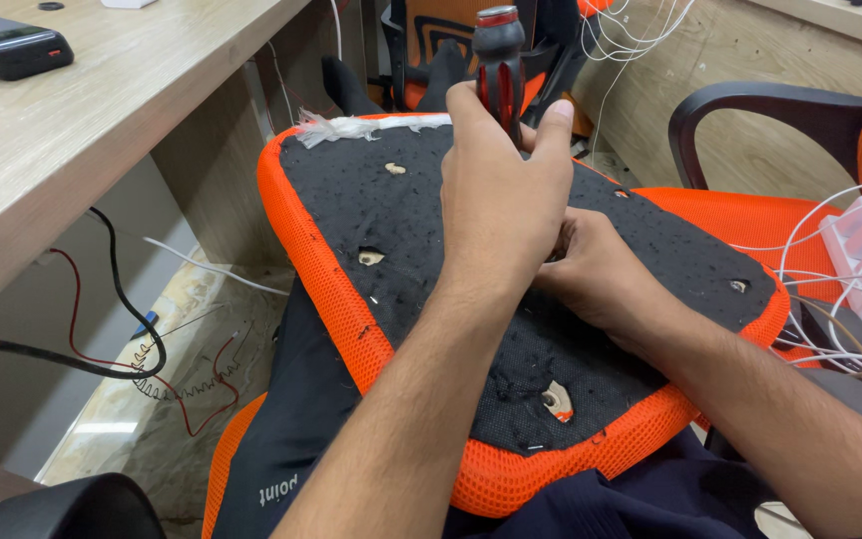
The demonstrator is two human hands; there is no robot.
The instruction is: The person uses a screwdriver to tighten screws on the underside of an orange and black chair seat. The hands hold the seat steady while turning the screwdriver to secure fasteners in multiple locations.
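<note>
The room is a cramped work corner. A pale wooden desk [72, 130] fills the ten o'clock side of the view, and a plywood wall [740, 90] runs across at one to two o'clock. Under the desk, at eight o'clock, the floor [152, 419] is a worn, speckled slab with black and red wires [142, 339] looping over it. An orange mesh chair [830, 170] with a black armrest stands at three o'clock, and a tangle of white cables [850, 289] with a white box lies on its seat.

In the middle, across the person's lap, rests an upturned seat cushion [371, 220]: black fuzzy fabric on the underside, orange mesh wrapped around the rim, several small screw holes showing pale wood. A tuft of white fibre sticks out at its far edge, toward eleven o'clock.

The left hand [496, 195] is wrapped tight around a screwdriver [499, 60] with a black and red handle, held upright at twelve o'clock over the cushion's centre. The right hand [601, 274] lies on the black fabric just at four o'clock of the left, fingers curled in at the tool's foot; what they pinch cannot be told.

A small black box [7, 45] sits on the desk at ten o'clock.
</note>
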